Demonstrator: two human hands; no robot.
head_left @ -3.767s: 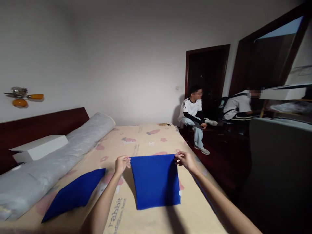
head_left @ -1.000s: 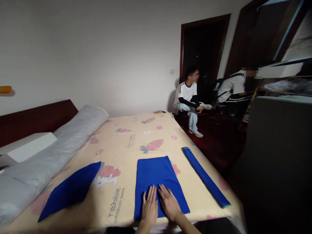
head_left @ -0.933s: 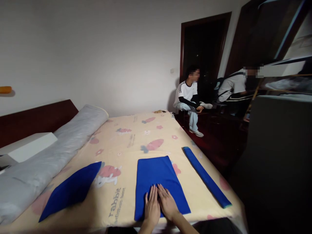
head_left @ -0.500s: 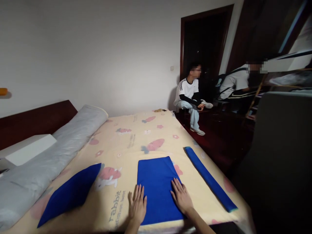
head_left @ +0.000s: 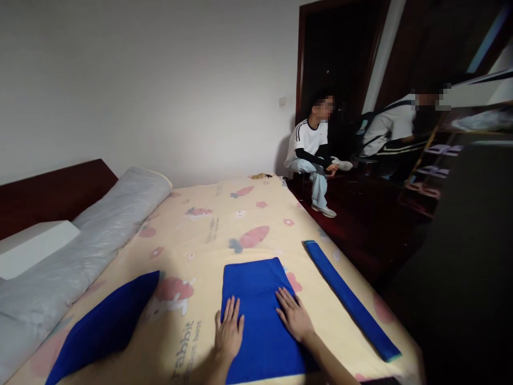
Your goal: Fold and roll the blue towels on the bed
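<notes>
Smoothing looks to be the step in hand: the blue cloth [head_left: 260, 334] lies flat on the near part of the bed [head_left: 208, 251], left hand [head_left: 230, 332] at its left edge, right hand [head_left: 295, 316] at its right, fingers extended, pinching nothing. Any lift would call for fingers under an edge; whether the cloth is doubled, I cannot tell. To the right lies a blue strip [head_left: 352, 302].

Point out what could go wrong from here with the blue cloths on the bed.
The left hand and right hand lie flat at opposite sides of the middle cloth; an uneven push might wrinkle or skew it.

The blue strip lies near the right edge of the bed; a sideways knock from the right arm could send it over.
</notes>
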